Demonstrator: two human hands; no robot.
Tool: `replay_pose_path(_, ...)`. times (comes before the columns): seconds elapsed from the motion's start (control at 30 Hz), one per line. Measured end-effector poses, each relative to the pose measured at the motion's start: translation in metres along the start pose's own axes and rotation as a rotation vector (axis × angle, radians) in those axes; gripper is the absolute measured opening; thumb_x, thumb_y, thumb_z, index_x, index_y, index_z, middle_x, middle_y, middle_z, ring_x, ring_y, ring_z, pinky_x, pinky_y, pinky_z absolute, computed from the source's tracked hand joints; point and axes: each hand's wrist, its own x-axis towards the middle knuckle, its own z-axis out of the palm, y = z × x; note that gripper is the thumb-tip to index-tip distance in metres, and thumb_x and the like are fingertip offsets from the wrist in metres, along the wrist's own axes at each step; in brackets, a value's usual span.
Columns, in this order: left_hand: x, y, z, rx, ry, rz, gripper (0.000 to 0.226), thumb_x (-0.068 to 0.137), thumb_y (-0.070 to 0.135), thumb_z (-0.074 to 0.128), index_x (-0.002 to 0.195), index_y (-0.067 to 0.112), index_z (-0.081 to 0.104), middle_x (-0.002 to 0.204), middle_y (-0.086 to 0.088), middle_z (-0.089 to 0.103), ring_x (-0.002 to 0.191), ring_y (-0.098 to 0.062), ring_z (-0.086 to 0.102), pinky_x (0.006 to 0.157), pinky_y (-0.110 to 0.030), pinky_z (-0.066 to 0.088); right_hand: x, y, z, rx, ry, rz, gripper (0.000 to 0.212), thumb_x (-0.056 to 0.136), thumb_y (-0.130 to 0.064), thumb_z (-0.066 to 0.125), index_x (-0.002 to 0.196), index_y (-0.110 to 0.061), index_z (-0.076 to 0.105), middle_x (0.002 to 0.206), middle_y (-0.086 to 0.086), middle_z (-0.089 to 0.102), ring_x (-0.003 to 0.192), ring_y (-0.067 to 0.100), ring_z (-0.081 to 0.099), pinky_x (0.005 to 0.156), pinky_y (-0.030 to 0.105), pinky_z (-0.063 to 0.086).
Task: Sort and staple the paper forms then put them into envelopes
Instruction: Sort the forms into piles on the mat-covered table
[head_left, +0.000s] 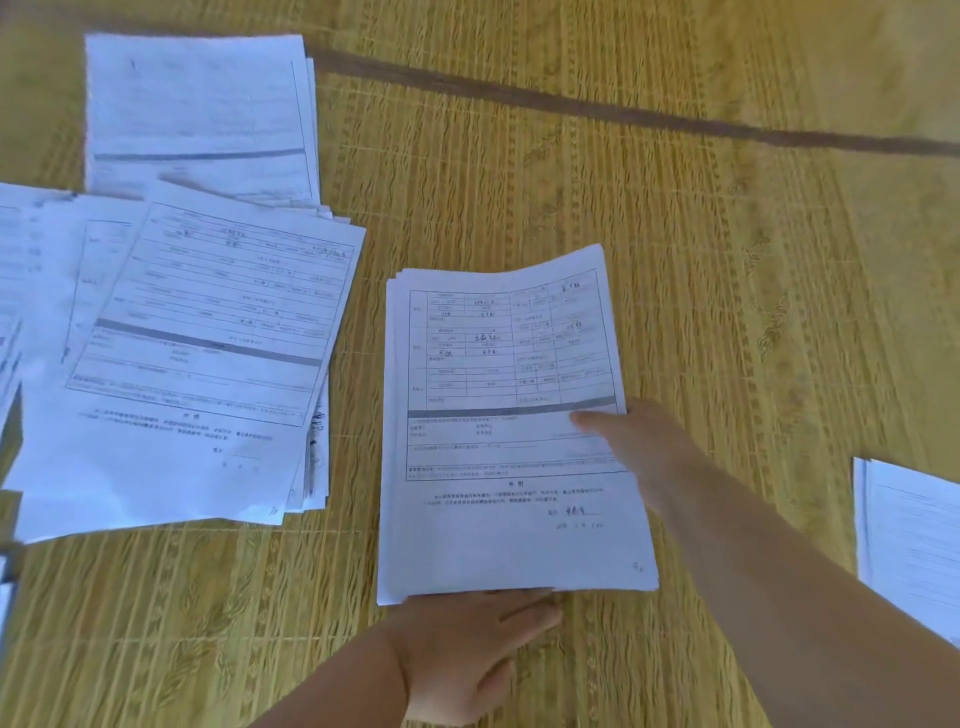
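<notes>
Head view: the right hand (639, 447) pinches the right edge of a thin stack of white printed paper forms (509, 436), thumb on top and fingers hidden beneath. The left hand (467, 649) lies flat and open against its near edge, at six o'clock. The stack sits mid-mat on the yellow woven straw mat (727, 260); a looser fanned pile of forms (197, 353) lies at nine o'clock. With that one-sided pinch, the lower sheets could slide askew.

R hand (641, 447) grips stack of forms (506, 431) at its right edge, thumb (597, 420) on top sheet. L hand (467, 639) w/ fingers under stack's near edge. Left of L fingers: fanned pile (208, 343) on woven mat (675, 234).
</notes>
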Motion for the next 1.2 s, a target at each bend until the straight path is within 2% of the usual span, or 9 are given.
replay_pose_path(0.1, -0.002, 0.001, 0.016, 0.284, 0.094, 0.241, 0.038, 0.086, 0.036, 0.047, 0.123, 0.031, 0.053, 0.143, 0.008, 0.049, 0.129, -0.009, 0.048, 0.105, -0.025, 0.042, -0.002, 0.003, 0.002, -0.028, 0.036, -0.064, 0.016, 0.086, -0.015, 0.069, 0.078, -0.029, 0.066, 0.088, -0.003, 0.072, 0.085, 0.02, 0.068, 0.079, 0.038, 0.057)
replay_pose_path(0.2, -0.014, 0.008, 0.016, 0.149, 0.412, 0.27, 0.034, 0.084, 0.023, 0.055, 0.118, 0.023, 0.052, 0.135, 0.002, 0.052, 0.116, -0.011, 0.057, 0.099, -0.025, 0.047, -0.004, 0.008, 0.002, -0.03, 0.065, -0.171, 0.032, 0.083, -0.004, 0.069, 0.089, -0.034, 0.059, 0.094, -0.007, 0.069, 0.085, 0.012, 0.067, 0.071, 0.03, 0.056)
replay_pose_path(0.37, -0.015, -0.017, -0.021, -0.399, 0.927, -0.547, 0.045, 0.094, 0.015, 0.045, 0.138, 0.024, 0.045, 0.142, 0.007, 0.044, 0.134, -0.007, 0.037, 0.112, -0.027, 0.031, -0.007, 0.011, 0.002, -0.171, 0.071, -0.331, 0.049, 0.083, 0.004, 0.057, 0.11, -0.038, 0.056, 0.099, -0.02, 0.066, 0.09, -0.004, 0.063, 0.065, 0.016, 0.049)
replay_pose_path(0.5, 0.005, -0.025, -0.055, -0.792, 0.975, -0.923, 0.041, 0.086, 0.004, 0.047, 0.118, 0.028, 0.057, 0.113, 0.006, 0.061, 0.096, -0.012, 0.06, 0.071, -0.024, 0.052, -0.007, 0.012, 0.003, -0.068, 0.06, -0.278, 0.049, 0.089, -0.001, 0.049, 0.114, -0.041, 0.061, 0.102, -0.022, 0.068, 0.094, -0.004, 0.064, 0.067, 0.019, 0.049)
replay_pose_path(0.63, 0.024, -0.011, -0.076, -1.098, 1.066, -1.047, 0.032, 0.086, 0.002, 0.049, 0.103, 0.027, 0.06, 0.092, 0.005, 0.066, 0.07, -0.008, 0.06, 0.039, -0.01, 0.039, -0.012, 0.022, 0.007, -0.063, 0.049, -0.239, 0.049, 0.09, -0.009, 0.048, 0.119, -0.046, 0.058, 0.106, -0.021, 0.069, 0.096, 0.003, 0.066, 0.074, 0.028, 0.054)
replay_pose_path(0.73, 0.031, -0.012, -0.083, -1.144, 1.016, -1.14, 0.023, 0.084, 0.01, 0.055, 0.098, 0.027, 0.059, 0.085, 0.006, 0.065, 0.066, -0.011, 0.059, 0.043, -0.02, 0.045, -0.01, 0.023, 0.005, 0.067, 0.051, -0.201, 0.045, 0.09, -0.007, 0.052, 0.12, -0.039, 0.06, 0.108, -0.018, 0.07, 0.095, 0.005, 0.067, 0.073, 0.029, 0.053)
replay_pose_path(0.87, 0.036, -0.007, -0.085, -0.807, 0.854, -1.176, 0.023, 0.087, 0.014, 0.049, 0.107, 0.024, 0.051, 0.115, 0.002, 0.052, 0.102, -0.022, 0.053, 0.079, -0.038, 0.054, 0.0, 0.027, -0.002, 0.182, 0.154, -0.022, 0.019, 0.089, -0.012, 0.058, 0.103, -0.022, 0.066, 0.097, -0.002, 0.072, 0.081, 0.018, 0.067, 0.062, 0.03, 0.048)
replay_pose_path(1.0, 0.033, 0.004, -0.089, -0.917, 0.95, -0.893, 0.032, 0.094, 0.003, 0.041, 0.1, 0.033, 0.047, 0.086, 0.014, 0.061, 0.064, -0.003, 0.06, 0.044, -0.015, 0.045, -0.003, 0.032, 0.003, 0.171, 0.149, -0.041, 0.026, 0.09, -0.013, 0.06, 0.106, -0.031, 0.069, 0.099, -0.004, 0.073, 0.09, 0.02, 0.069, 0.069, 0.033, 0.053)
replay_pose_path(1.2, 0.034, -0.037, -0.117, -0.754, 0.919, -0.793, 0.046, 0.091, -0.003, 0.043, 0.126, 0.027, 0.046, 0.113, 0.014, 0.06, 0.08, 0.008, 0.058, 0.057, -0.006, 0.045, -0.011, -0.013, 0.015, 0.073, 0.218, -0.321, 0.024, 0.094, -0.011, 0.056, 0.099, -0.033, 0.061, 0.097, -0.016, 0.061, 0.082, -0.002, 0.057, 0.065, 0.021, 0.041)
